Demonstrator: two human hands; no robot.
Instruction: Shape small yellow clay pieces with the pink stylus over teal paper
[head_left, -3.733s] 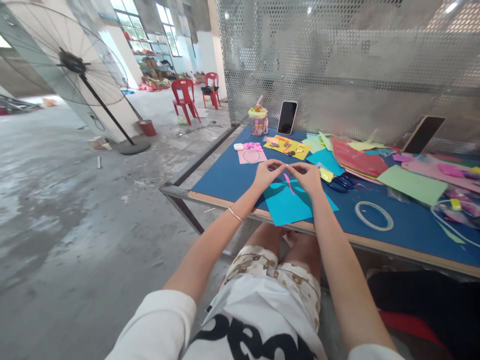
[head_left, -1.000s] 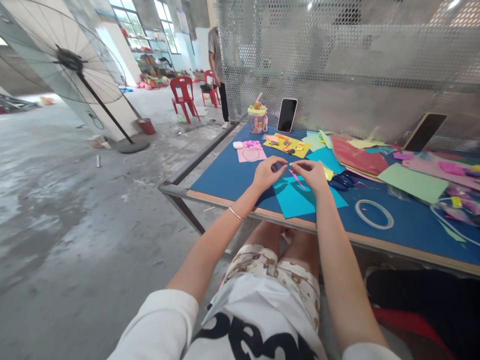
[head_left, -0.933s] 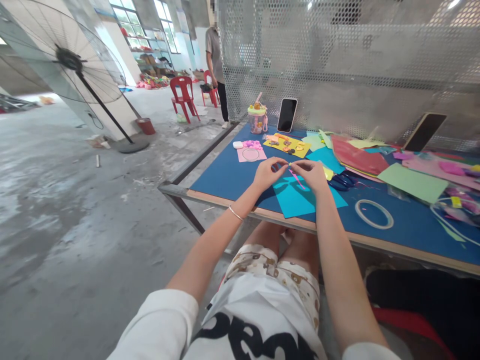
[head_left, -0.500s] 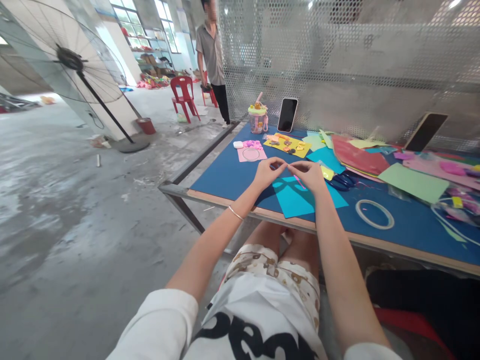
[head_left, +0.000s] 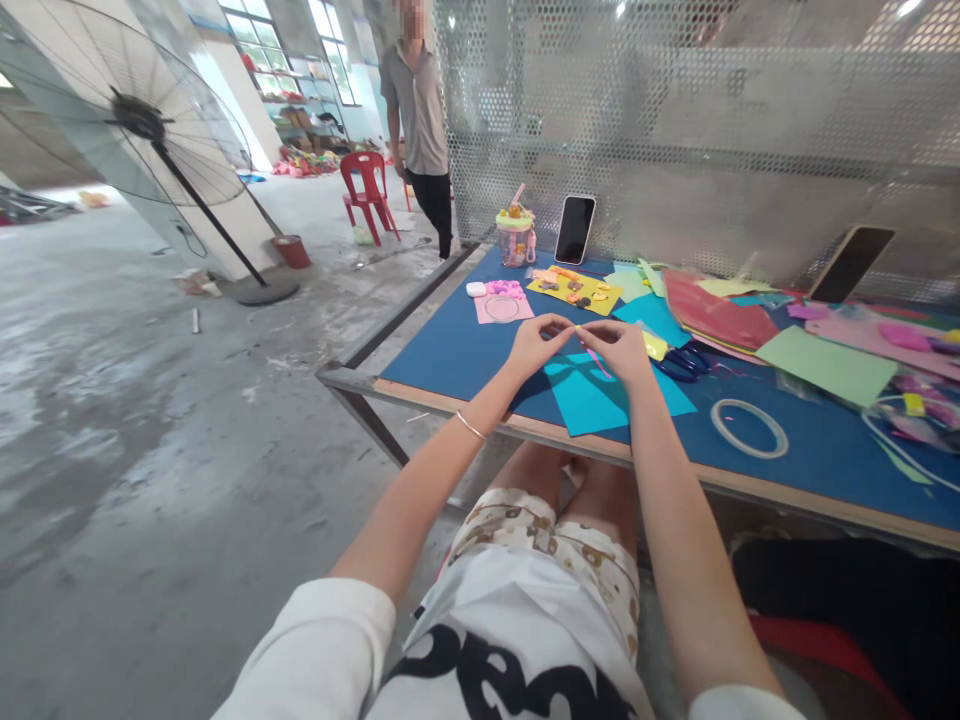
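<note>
Above the table's front part, my left hand [head_left: 541,342] and my right hand [head_left: 611,345] meet at the fingertips. Both are pinched around something tiny with a yellowish spot, too small to name. Under them lies a bright blue sheet [head_left: 592,405], with a thin pink strip [head_left: 598,362] beside my right fingers. Left of my hands is a pink square [head_left: 504,308] with a ring drawn or laid on it and purple pieces [head_left: 507,289] at its top. Behind my hands, a yellow sheet [head_left: 611,297] carries small orange and brown pieces. Dark-handled scissors [head_left: 684,362] lie right of my right hand.
A clear cup [head_left: 514,245] and an upright phone [head_left: 575,230] stand at the back. To the right are a white tape ring [head_left: 750,428], coloured sheets [head_left: 829,362] and a second phone [head_left: 851,264]. Beyond the table are a person [head_left: 420,120], a red chair [head_left: 367,192] and a fan [head_left: 142,115].
The person in the background has moved slightly left and closer. A small yellowish spot now shows between my fingertips. My hands have otherwise hardly moved.
</note>
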